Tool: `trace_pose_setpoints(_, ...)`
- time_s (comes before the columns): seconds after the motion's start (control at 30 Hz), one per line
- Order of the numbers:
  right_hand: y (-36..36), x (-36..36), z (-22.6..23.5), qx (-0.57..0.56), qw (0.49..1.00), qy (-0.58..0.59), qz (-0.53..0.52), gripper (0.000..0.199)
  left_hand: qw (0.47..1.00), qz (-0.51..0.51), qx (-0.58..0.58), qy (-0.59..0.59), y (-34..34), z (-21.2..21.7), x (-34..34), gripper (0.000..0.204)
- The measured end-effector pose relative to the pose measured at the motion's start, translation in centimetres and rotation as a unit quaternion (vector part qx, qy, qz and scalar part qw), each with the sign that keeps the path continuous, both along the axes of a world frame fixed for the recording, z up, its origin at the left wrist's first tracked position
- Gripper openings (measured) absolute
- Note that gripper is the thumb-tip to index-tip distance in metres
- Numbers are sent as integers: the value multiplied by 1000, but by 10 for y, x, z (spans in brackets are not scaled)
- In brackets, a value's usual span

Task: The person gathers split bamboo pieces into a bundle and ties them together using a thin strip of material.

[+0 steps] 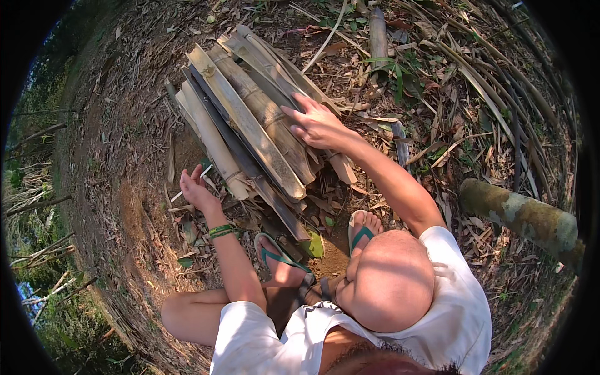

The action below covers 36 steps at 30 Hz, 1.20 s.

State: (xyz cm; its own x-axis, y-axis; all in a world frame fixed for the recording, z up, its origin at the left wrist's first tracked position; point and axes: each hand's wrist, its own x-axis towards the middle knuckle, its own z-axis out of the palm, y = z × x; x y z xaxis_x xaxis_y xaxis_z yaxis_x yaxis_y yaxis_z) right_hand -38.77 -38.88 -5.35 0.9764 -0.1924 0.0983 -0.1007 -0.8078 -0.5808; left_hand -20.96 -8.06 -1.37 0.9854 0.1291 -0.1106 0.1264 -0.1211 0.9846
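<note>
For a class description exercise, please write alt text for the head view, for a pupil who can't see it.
A crouching person's right hand, fingers spread, is at the right side of a stack of split bamboo on leaf-littered ground. The left hand is beside the stack's near left, a thin white strip at its fingers.

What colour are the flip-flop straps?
The straps are teal green, seen best in the head view.

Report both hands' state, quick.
Left hand: partly curled by a thin white strip; grip unclear.
Right hand: open, over the split bamboo.
</note>
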Motion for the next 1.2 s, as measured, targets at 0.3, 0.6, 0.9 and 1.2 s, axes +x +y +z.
trace_pose_setpoints(0.3, 9, 5, -17, 111, 984, -136, -18, 60, 1000, -22, 8, -14, -28, 5, -1, 46)
trace_pose_setpoints(0.6, -64, -37, 7, 161, 960, -201, -106, 30, 998, 4, 62, -29, -19, 0, 25, 60)
trace_pose_setpoints(0.9, -354, -264, -57, -88, 817, -82, -564, 37, 982, -2, 172, -78, 5, 7, 72, 56)
trace_pose_setpoints(1.2, -494, -540, -78, -42, 577, 326, -747, 63, 886, -71, 455, -46, 62, 11, 97, 56)
